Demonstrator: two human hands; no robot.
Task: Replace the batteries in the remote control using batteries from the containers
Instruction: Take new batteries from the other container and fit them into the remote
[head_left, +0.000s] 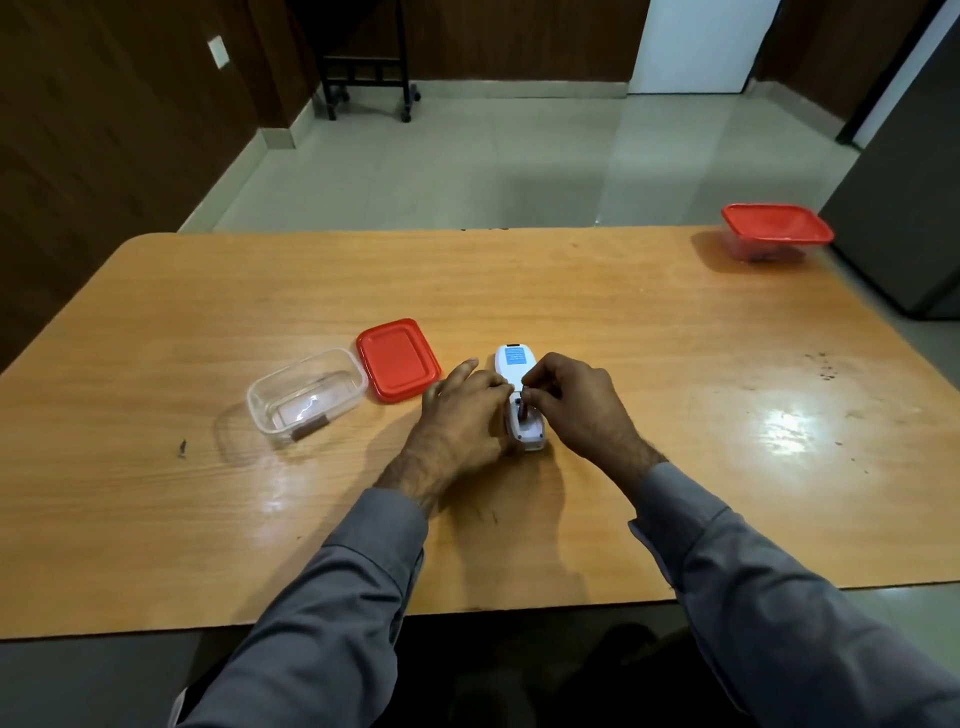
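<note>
A white remote control (519, 395) is laid back-side up near the middle of the wooden table (623, 322), its battery compartment open at the near end. The remote's left edge is touched and steadied by the left hand (462, 415), whose fingers are laid nearly straight against it; nothing is clasped. The right hand (576, 405) is curled over the compartment, and a small dark item, seemingly a battery (521, 410), is pinched at its fingertips; the item is too hidden to be named with certainty. Just left of the hands a clear container (306, 395) is seen uncovered, with its red lid (397, 359) flat beside it. A second container with a red lid (776, 228) is placed at the far right corner, closed.
</note>
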